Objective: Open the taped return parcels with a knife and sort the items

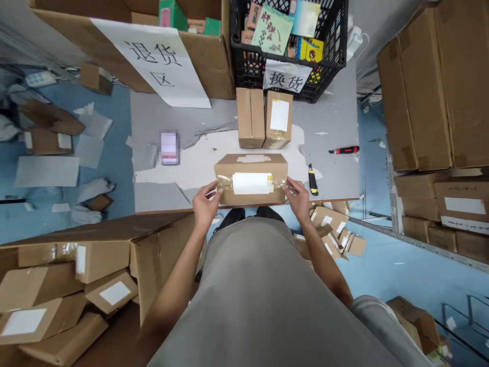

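Note:
A taped cardboard box (pixel 250 200) with a white label rests at the table's front edge, directly before me. My left hand (pixel 206 203) grips its left end, fingers curled against the corner. At the opposite end, my right hand (pixel 297 198) pinches the right corner. Just beyond the box stand two smaller cartons side by side: a plain one (pixel 250 120) and one with a white label (pixel 278 137). A black and yellow box cutter (pixel 313 181) lies close to my right hand. Farther right is a red and black box cutter (pixel 346 150).
A large open carton (pixel 206 69) with a paper sign and a black plastic crate (pixel 244 53) holding booklets line the table's back. A blurred phone-like item (pixel 169 148) lies left. A big carton (pixel 153 265) full of boxes stands lower left; stacked cartons (pixel 424 92) fill the right.

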Motion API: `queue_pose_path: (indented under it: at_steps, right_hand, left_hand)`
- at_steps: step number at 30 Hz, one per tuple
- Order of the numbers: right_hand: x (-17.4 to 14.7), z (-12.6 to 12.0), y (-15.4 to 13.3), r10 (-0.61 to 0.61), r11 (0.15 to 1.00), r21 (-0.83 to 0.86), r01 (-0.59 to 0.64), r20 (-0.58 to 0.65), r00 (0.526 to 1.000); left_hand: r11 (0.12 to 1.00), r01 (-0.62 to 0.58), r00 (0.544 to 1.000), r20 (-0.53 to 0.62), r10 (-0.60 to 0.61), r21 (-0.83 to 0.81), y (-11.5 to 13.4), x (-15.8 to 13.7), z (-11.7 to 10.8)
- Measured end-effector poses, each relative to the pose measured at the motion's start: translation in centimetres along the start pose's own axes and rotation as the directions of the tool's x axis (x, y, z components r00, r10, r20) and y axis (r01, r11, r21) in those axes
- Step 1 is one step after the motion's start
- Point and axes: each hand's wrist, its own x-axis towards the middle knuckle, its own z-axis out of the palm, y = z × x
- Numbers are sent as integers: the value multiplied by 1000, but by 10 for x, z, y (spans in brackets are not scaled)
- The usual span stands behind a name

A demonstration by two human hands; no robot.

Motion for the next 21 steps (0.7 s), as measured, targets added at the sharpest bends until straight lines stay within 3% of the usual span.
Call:
queue_pose_path:
  at_steps: [7, 12, 15, 18, 21]
  right_hand:
    - [45, 1, -1, 109, 983, -138, -117, -60, 992]
    - [42, -7, 10, 104, 987, -119, -112, -74, 992]
    - [41, -21, 22, 133, 987, -80, -142, -106, 985]
    - [46, -44, 37, 197, 978, -30, -204, -166, 966]
    - [50, -68, 51, 223, 969, -49, -242, -247, 943]
  left_hand:
    - [995, 97, 995, 6, -97, -29, 12, 36, 24]
    - [993, 111, 994, 24, -110, -36, 22, 23, 28]
    - [998, 1, 995, 102, 5, -57, 43, 2, 31]
    - [982, -187, 944, 271, 189, -36, 73, -19, 37]
    - [947, -319, 808, 515, 284, -22, 99, -37, 48]
